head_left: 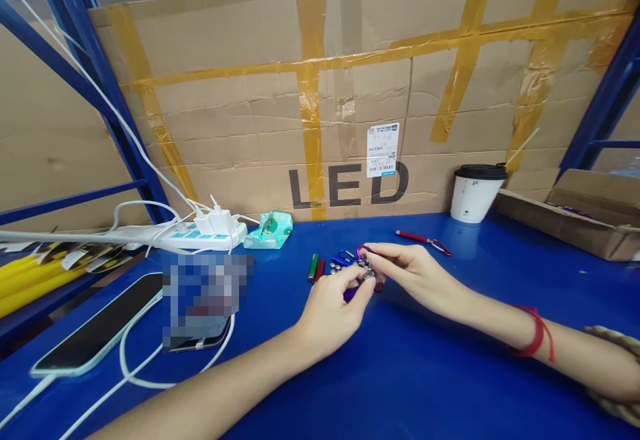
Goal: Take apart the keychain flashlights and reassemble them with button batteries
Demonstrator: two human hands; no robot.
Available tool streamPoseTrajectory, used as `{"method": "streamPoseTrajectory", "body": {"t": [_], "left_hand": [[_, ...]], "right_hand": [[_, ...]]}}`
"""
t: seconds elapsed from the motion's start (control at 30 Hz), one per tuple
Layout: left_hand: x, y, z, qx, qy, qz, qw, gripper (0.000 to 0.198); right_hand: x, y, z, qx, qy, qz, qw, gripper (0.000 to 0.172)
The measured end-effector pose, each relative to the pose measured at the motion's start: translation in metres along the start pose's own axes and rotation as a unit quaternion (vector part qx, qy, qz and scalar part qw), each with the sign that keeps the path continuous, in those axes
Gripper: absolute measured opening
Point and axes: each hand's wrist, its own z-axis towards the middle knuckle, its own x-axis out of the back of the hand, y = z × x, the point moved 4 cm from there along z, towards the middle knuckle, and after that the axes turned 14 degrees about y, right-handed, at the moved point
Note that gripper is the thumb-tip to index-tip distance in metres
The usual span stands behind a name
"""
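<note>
My left hand and my right hand meet over the blue table, both pinching a small purple keychain light with a purple carabiner loop. The left fingers grip its purple body from below; the right fingertips pinch its metal end. Just left of the hands lie a green and a red small cylinder and a blue carabiner piece. A red keychain light with a clip lies behind my right hand. A red string is around my right wrist.
A white paper cup with a black lid stands at the back right beside an open cardboard box. A taped cardboard wall marked LED closes the back. At left: a power strip with chargers, a tissue pack, two phones on white cables.
</note>
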Motion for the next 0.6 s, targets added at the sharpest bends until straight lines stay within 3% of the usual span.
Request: {"method": "streamPoseTrajectory", "body": {"t": [0.13, 0.27, 0.43, 0.6], "left_hand": [[0.006, -0.006, 0.003, 0.047, 0.069, -0.017, 0.996, 0.020], [0.011, -0.011, 0.005, 0.049, 0.106, -0.032, 0.993, 0.020], [0.013, -0.011, 0.006, 0.033, 0.121, -0.026, 0.992, 0.018], [0.012, -0.007, 0.007, 0.006, 0.109, -0.016, 0.994, 0.018]], "right_hand": [[0.011, 0.018, 0.013, 0.060, -0.010, -0.144, 0.988, 0.033], [0.013, 0.031, 0.019, 0.064, -0.039, -0.211, 0.975, 0.035], [0.009, 0.028, 0.015, 0.083, -0.041, -0.238, 0.967, 0.036], [0.013, 0.018, 0.013, 0.087, 0.029, -0.251, 0.964, 0.034]]}}
